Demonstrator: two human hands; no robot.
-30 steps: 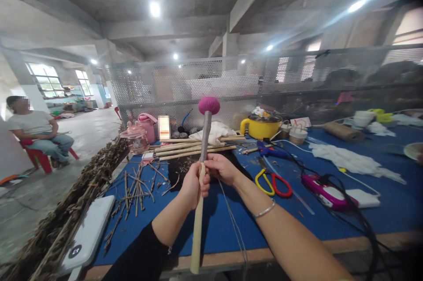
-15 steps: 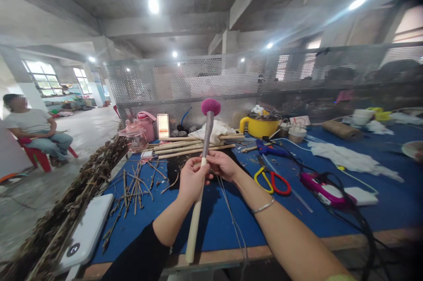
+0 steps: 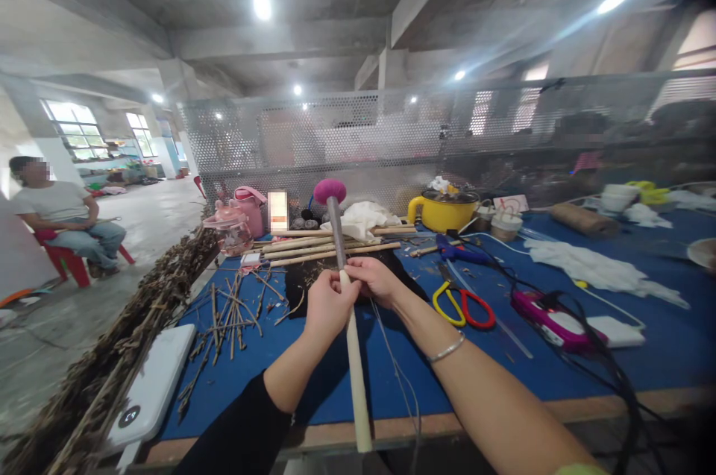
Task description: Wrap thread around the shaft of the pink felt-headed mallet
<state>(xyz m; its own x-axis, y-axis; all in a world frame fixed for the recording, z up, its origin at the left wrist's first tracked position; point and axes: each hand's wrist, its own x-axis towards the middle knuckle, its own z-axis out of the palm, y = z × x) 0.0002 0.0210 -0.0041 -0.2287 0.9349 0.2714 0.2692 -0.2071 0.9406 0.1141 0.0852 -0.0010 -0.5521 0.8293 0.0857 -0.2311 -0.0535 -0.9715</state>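
My left hand and my right hand both grip a long wooden stick above the blue table. The stick's upper part is wrapped in grey and ends in a round pink head, which leans up and to the left. Its bare lower end reaches past the table's front edge. A thin thread hangs down from my right hand. A bracelet sits on my right wrist.
Yellow and red scissors, a pink tool with black cables, a yellow pot, a pink jar, bamboo sticks and loose twigs lie on the table. A white scale sits front left. A person sits far left.
The stick has swung: its pink head moved left and lower, its bottom end moved right. Both hands kept their grip near the same spot.
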